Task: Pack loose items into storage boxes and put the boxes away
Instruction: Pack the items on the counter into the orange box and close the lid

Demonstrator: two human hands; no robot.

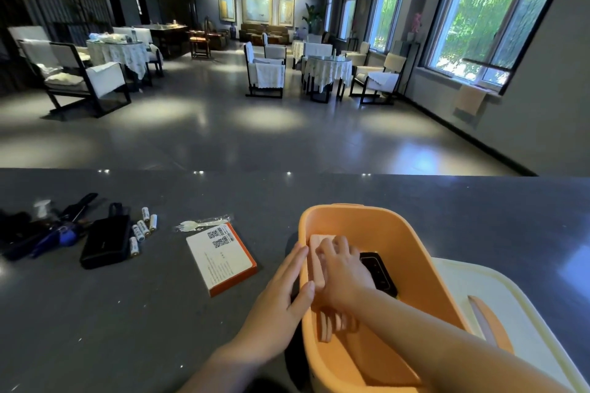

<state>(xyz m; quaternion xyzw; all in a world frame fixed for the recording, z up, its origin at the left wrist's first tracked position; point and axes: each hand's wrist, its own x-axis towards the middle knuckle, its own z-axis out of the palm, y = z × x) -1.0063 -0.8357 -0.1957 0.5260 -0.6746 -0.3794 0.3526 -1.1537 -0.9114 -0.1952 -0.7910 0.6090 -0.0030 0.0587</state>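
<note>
Orange storage box (376, 220), left hand (281, 297) flat outside, right hand (343, 268) gripping pink block (316, 262).

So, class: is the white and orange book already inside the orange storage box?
No. The book lies flat on the grey counter, left of the orange storage box, outside it.
</note>
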